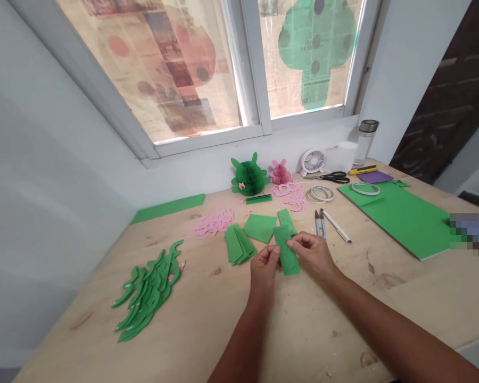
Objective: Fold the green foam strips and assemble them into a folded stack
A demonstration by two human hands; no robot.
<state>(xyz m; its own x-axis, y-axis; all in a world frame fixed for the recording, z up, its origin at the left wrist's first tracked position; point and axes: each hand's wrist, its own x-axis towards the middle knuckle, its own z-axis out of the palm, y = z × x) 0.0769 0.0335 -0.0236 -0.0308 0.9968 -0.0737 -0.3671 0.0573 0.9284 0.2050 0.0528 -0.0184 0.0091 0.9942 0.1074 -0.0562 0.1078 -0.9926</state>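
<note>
A narrow green paper strip [289, 259] with faint curved lines is held upright over the table between both hands. My left hand [265, 261] pinches its left edge, and my right hand [312, 251] pinches the right edge a little higher. Just behind it lies another green strip [286, 219]. To the left are a fanned stack of green strips [238, 245] and a wider green paper piece [260, 227]. Small blue-handled snips [320, 225] and a white pen [336, 226] rest right of the strips, beyond my right hand.
Green curved cut-outs [154, 292] are piled at the left, pink cut-outs [214, 222] behind them. Green [249, 177] and pink [280, 173] paper figures stand by the wall, near a fan [313, 161], black scissors [335, 177] and tape rolls [320, 194]. Green sheets [407, 223] lie at right.
</note>
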